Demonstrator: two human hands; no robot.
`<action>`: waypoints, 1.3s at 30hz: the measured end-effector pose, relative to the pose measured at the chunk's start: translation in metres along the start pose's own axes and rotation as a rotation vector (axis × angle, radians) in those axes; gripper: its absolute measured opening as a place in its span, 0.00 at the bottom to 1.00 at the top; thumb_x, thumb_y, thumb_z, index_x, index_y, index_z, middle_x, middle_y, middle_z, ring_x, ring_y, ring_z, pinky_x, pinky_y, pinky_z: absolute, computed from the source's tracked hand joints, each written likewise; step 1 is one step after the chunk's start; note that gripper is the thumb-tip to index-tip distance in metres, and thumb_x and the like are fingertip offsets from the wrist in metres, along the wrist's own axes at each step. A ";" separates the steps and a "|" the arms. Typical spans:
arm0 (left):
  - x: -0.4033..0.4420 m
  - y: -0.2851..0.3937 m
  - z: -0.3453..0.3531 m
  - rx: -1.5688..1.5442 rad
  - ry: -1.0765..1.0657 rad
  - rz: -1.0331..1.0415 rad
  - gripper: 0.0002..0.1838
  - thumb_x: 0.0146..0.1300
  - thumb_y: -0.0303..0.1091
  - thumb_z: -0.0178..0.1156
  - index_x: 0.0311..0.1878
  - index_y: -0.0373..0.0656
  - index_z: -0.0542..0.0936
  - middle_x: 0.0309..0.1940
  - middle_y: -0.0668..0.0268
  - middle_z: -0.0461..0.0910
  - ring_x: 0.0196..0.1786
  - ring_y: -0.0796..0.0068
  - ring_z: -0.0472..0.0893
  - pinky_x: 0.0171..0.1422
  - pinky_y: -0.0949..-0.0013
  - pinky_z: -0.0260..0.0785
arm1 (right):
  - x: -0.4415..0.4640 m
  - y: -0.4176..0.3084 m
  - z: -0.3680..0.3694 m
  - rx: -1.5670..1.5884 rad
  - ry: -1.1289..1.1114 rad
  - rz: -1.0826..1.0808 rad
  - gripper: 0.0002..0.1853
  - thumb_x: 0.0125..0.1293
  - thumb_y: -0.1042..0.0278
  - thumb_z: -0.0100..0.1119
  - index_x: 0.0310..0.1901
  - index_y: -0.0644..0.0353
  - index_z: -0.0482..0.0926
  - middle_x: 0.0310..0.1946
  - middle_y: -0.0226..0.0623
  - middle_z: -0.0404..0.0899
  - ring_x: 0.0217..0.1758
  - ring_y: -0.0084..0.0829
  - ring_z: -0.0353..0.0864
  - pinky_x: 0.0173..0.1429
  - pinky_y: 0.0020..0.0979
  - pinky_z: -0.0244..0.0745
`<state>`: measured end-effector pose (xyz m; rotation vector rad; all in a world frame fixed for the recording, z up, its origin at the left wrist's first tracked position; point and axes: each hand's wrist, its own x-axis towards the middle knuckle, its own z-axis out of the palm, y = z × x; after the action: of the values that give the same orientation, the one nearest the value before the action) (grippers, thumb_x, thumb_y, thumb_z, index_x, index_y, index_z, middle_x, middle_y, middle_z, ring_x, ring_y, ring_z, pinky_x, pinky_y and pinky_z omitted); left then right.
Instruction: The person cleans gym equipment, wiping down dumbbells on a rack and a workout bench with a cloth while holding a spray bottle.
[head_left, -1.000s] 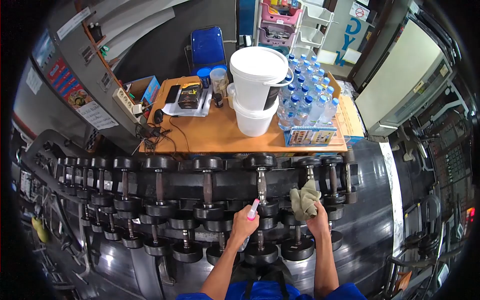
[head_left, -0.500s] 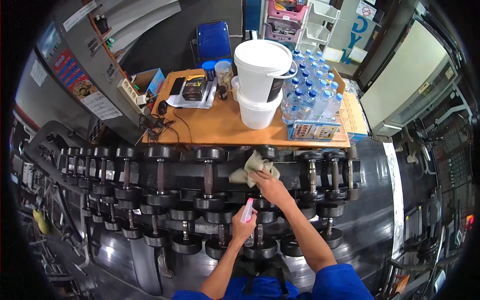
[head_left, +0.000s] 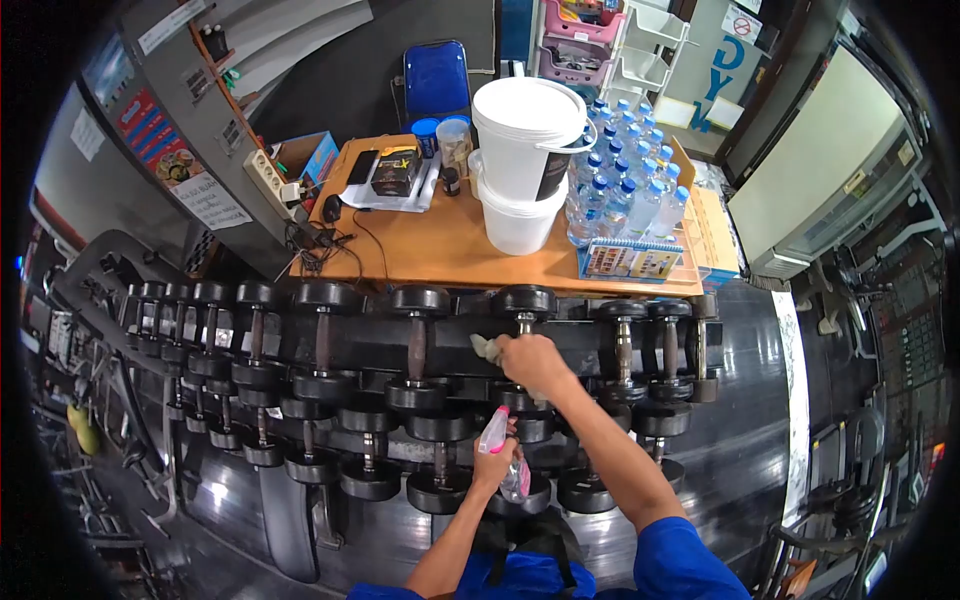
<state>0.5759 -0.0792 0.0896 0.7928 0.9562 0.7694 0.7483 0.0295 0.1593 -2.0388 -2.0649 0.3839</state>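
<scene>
My right hand (head_left: 535, 365) is closed round a greyish-green cloth (head_left: 487, 348), most of it hidden under the fingers, at the handle of a black dumbbell (head_left: 525, 300) on the upper rack row. Below and to the left of it, my left hand (head_left: 493, 461) grips a clear spray bottle (head_left: 516, 482) with a pink and white nozzle, in front of the lower row of dumbbells. Another dumbbell (head_left: 416, 345) with a brownish handle lies to the left of the cloth, apart from both hands.
Behind the rack, an orange-brown desk (head_left: 420, 240) holds two stacked white buckets (head_left: 525, 150), many water bottles (head_left: 620, 190), a desk calendar (head_left: 630, 259), a black box (head_left: 396, 172) and cables. A blue chair (head_left: 437, 80) stands behind. Gym equipment flanks both sides.
My right hand has moved left with the cloth, from the dumbbell at the right to the middle one, then slightly down its handle. My left hand still holds the bottle, now tilted so its body shows.
</scene>
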 end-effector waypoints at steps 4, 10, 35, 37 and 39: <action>-0.006 -0.004 0.007 -0.115 0.036 0.020 0.14 0.59 0.18 0.52 0.49 0.35 0.75 0.51 0.55 0.81 0.25 0.72 0.79 0.31 0.66 0.75 | 0.000 -0.021 0.029 -0.016 -0.259 -0.106 0.15 0.62 0.65 0.52 0.48 0.54 0.84 0.40 0.50 0.85 0.45 0.47 0.86 0.48 0.45 0.81; -0.007 -0.001 0.011 -0.320 0.141 -0.019 0.13 0.60 0.23 0.55 0.49 0.42 0.73 0.53 0.51 0.81 0.25 0.69 0.80 0.34 0.62 0.77 | 0.011 -0.002 0.033 0.209 -0.465 -0.161 0.18 0.60 0.66 0.49 0.48 0.56 0.83 0.46 0.54 0.83 0.54 0.57 0.79 0.60 0.50 0.74; 0.001 -0.016 0.003 -0.307 0.130 -0.025 0.13 0.57 0.22 0.56 0.46 0.44 0.75 0.50 0.52 0.83 0.24 0.72 0.78 0.37 0.63 0.77 | -0.029 -0.014 -0.021 0.239 -0.080 -0.019 0.13 0.62 0.69 0.52 0.49 0.54 0.77 0.37 0.53 0.84 0.45 0.57 0.83 0.48 0.55 0.78; -0.005 -0.004 0.009 -0.307 0.128 -0.031 0.12 0.58 0.23 0.56 0.45 0.44 0.75 0.52 0.52 0.82 0.25 0.72 0.78 0.37 0.62 0.77 | -0.025 -0.012 0.010 0.229 -0.082 -0.057 0.13 0.62 0.70 0.51 0.49 0.54 0.77 0.39 0.54 0.84 0.45 0.56 0.83 0.50 0.55 0.77; -0.006 0.002 0.010 -0.312 0.119 -0.028 0.12 0.58 0.23 0.56 0.45 0.44 0.75 0.54 0.53 0.81 0.25 0.72 0.78 0.37 0.62 0.77 | -0.025 -0.004 0.016 0.276 -0.194 -0.042 0.14 0.62 0.71 0.50 0.50 0.55 0.76 0.40 0.54 0.84 0.45 0.57 0.83 0.50 0.54 0.77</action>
<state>0.5826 -0.0853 0.0973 0.4651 0.9222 0.9222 0.7397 0.0036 0.1467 -1.8559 -2.0218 0.8381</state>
